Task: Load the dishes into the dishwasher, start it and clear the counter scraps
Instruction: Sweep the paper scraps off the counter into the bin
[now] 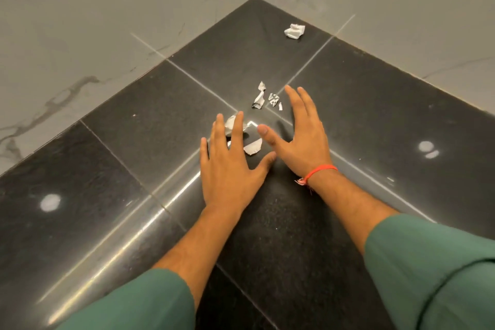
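Head view, looking down: my 2 green sleeves [434,270] fill the bottom corners, cut off by the frame edge. My left hand [230,171] lies flat over the glossy black stone counter [107,169], fingers spread and holding nothing. My right hand [302,136], with a thin orange thread bracelet [320,170] at the wrist, is also spread wide and empty, its thumb reaching toward the left hand.

Between the thumbs lies a small torn white paper scrap [253,147]. Another crumpled whitish scrap [231,126] is partly hidden under my left fingers, so I cannot tell its full shape. Just beyond, beside my right fingertips, sits a twisted white paper strip [259,96] with a few tiny printed fragments [273,99], too small to read. Well apart, near the back corner, rests a crumpled white paper wad [294,30].

The counter is tiled in large dark slabs with pale grout lines, showing bright reflections of ceiling lights. It meets 2 grey-veined marble walls [93,21] in a corner.
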`<state>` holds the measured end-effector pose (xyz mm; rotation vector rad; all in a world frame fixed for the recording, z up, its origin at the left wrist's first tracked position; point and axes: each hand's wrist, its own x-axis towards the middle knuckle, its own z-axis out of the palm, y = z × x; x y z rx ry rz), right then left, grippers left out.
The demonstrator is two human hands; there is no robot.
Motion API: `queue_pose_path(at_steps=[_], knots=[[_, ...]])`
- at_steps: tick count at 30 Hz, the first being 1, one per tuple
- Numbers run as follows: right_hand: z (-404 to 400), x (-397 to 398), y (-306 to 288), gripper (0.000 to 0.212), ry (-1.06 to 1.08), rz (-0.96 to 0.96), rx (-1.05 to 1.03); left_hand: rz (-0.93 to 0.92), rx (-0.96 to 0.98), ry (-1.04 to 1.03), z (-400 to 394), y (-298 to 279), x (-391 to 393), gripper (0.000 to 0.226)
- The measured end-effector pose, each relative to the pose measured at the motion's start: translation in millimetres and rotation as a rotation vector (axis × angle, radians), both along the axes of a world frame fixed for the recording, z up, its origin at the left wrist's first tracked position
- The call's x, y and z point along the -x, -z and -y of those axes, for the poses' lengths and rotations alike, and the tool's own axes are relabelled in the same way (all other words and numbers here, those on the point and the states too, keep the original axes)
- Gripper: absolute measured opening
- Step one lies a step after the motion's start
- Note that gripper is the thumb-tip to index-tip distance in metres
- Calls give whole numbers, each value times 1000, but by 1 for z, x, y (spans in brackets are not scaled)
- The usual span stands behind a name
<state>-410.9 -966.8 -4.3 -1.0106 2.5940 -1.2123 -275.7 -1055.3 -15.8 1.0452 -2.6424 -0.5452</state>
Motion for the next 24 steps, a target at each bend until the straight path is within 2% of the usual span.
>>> queue_pose_path(at_steps=[5,9,11,15,19,21,24], knots=[[33,46,2,84,67,26,169,15,22,-24,-1,0,4,97],[69,99,2,70,53,-73,174,34,43,-39,3,2,7,96],[91,132,-5,66,46,-146,94,31,52,-43,4,2,8,97],[126,192,-23,68,-30,-261,-270,41,56,-46,5,2,9,99],[135,219,-17,90,-162,-196,-514,43,58,-45,7,3,11,99],[130,205,-7,91,-213,-187,-436,49,57,-46,7,3,12,98],[113,165,1,75,-315,-152,-177,50,50,-54,8,2,14,97]])
